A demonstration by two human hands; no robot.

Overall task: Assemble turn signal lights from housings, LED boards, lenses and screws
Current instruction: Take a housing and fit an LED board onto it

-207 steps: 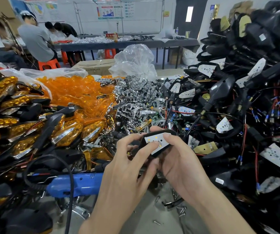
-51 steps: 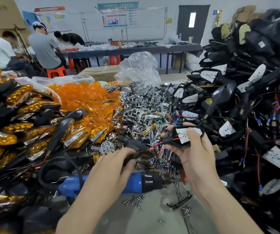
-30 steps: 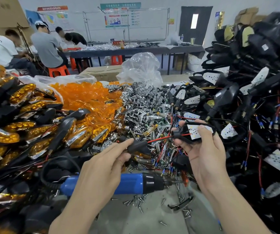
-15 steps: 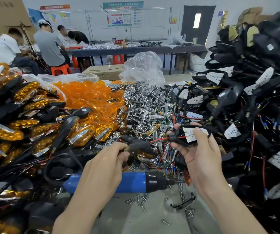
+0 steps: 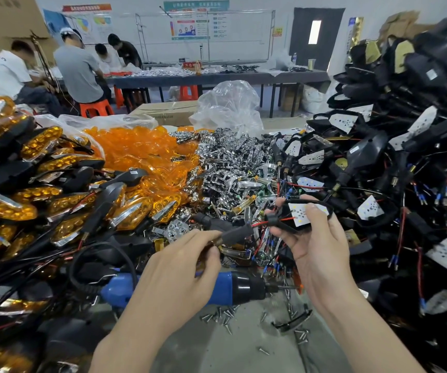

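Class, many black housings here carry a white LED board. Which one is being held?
The housing in the right hand, centre of view; the others lie loose in the pile. The left hand pinches only a black stem.

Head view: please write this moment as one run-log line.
left hand: pinches black stem | right hand: holds housing with LED board inside | blue screwdriver: lies unheld under hands

Right of centre, a black housing (image 5: pixel 284 211) carries a white LED board (image 5: pixel 302 214) face up; a red wire (image 5: pixel 280 220) runs left to its black stem (image 5: pixel 236 234).
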